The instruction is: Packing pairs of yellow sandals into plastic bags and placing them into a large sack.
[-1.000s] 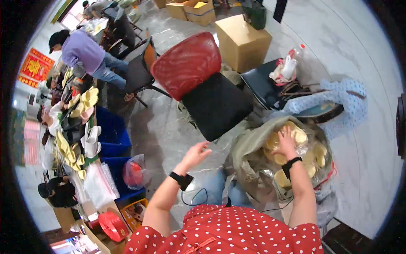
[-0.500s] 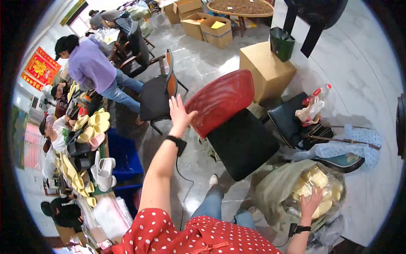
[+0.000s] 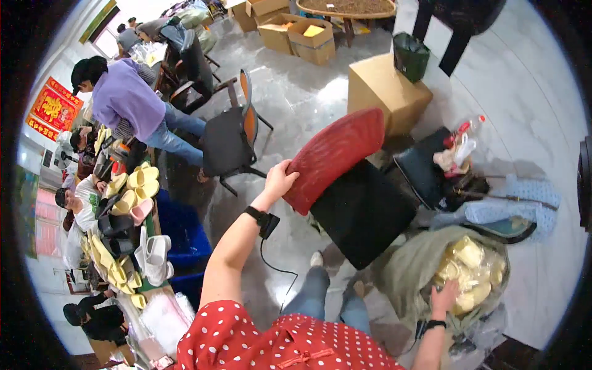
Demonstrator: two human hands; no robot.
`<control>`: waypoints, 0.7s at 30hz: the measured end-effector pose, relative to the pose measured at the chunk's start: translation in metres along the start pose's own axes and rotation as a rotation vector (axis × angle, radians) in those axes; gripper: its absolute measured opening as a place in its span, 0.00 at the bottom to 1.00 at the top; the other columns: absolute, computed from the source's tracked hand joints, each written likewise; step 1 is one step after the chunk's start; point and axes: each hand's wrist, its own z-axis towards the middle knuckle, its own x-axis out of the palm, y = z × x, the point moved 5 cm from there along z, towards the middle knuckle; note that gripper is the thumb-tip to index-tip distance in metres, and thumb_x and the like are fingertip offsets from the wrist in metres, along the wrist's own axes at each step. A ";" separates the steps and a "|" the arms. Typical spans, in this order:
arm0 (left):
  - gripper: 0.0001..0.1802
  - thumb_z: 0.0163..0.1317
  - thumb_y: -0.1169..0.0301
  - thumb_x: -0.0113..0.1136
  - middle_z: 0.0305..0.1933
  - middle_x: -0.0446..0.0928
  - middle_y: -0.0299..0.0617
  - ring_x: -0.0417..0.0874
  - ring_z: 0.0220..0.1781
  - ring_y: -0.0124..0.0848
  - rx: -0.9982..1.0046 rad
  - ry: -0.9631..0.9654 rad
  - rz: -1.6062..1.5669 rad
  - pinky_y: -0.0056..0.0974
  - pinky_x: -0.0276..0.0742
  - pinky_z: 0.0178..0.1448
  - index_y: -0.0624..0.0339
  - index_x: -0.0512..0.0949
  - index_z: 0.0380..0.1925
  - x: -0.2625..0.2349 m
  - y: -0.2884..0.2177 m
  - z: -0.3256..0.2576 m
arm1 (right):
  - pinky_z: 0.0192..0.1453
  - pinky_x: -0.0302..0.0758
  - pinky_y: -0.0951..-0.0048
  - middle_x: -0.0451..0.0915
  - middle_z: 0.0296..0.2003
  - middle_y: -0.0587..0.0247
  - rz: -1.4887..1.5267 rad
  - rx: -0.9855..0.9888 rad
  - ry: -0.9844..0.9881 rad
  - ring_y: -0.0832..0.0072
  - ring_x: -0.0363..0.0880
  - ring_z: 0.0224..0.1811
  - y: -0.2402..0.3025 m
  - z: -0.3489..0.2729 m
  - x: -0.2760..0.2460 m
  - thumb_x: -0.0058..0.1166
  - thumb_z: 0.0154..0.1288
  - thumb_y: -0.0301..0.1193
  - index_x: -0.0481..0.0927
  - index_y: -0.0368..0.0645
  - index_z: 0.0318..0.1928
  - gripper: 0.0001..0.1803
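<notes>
My left hand (image 3: pixel 282 179) grips the edge of the red mesh backrest (image 3: pixel 339 157) of a chair with a black seat (image 3: pixel 364 216). The chair stands tilted to the view in front of me. Low on the right is a grey-green woven sack (image 3: pixel 401 265), its mouth open. Pale yellow pieces (image 3: pixel 468 290), which look like slippers, lie inside under clear plastic. My right hand (image 3: pixel 444 297) rests at the sack's near side with its fingers apart, close to or touching the plastic; contact is hard to make out.
At left a long table carries yellow, pink and white slippers (image 3: pixel 143 179); blue bins (image 3: pixel 185 228) stand below. A person in purple (image 3: pixel 129 98) bends over it. A black chair (image 3: pixel 228 142) and cardboard box (image 3: pixel 388 92) stand ahead. A second seat (image 3: pixel 425 163) holds bags.
My left hand has come down onto the red backrest and closed on its edge; the chair has turned slightly. My right hand has shifted a little toward the sack's near left side.
</notes>
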 end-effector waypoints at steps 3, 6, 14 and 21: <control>0.23 0.53 0.65 0.63 0.38 0.84 0.52 0.84 0.44 0.49 0.000 0.036 -0.104 0.47 0.78 0.48 0.57 0.79 0.50 0.000 -0.077 -0.073 | 0.77 0.47 0.49 0.61 0.70 0.44 -0.010 0.036 0.032 0.51 0.52 0.75 -0.016 0.006 0.008 0.65 0.56 0.43 0.66 0.40 0.67 0.41; 0.21 0.53 0.68 0.62 0.36 0.82 0.52 0.84 0.40 0.50 -0.003 -0.037 -0.066 0.47 0.78 0.44 0.58 0.77 0.48 -0.010 -0.142 -0.159 | 0.77 0.47 0.46 0.61 0.70 0.46 -0.046 -0.054 0.012 0.53 0.52 0.75 -0.006 0.009 -0.003 0.64 0.58 0.43 0.65 0.44 0.68 0.40; 0.25 0.51 0.71 0.64 0.40 0.81 0.53 0.84 0.42 0.52 -0.216 -0.111 -0.042 0.46 0.80 0.45 0.60 0.73 0.51 -0.025 -0.179 -0.345 | 0.76 0.48 0.43 0.58 0.72 0.50 -0.054 -0.096 0.044 0.55 0.48 0.77 -0.017 0.011 0.005 0.64 0.57 0.44 0.66 0.46 0.67 0.39; 0.26 0.55 0.74 0.62 0.39 0.81 0.51 0.84 0.36 0.39 -0.434 -0.179 -0.056 0.38 0.79 0.44 0.64 0.71 0.56 -0.056 -0.152 -0.485 | 0.76 0.46 0.40 0.54 0.72 0.40 -0.175 -0.092 0.113 0.47 0.45 0.77 -0.001 0.015 0.006 0.66 0.55 0.45 0.66 0.45 0.67 0.41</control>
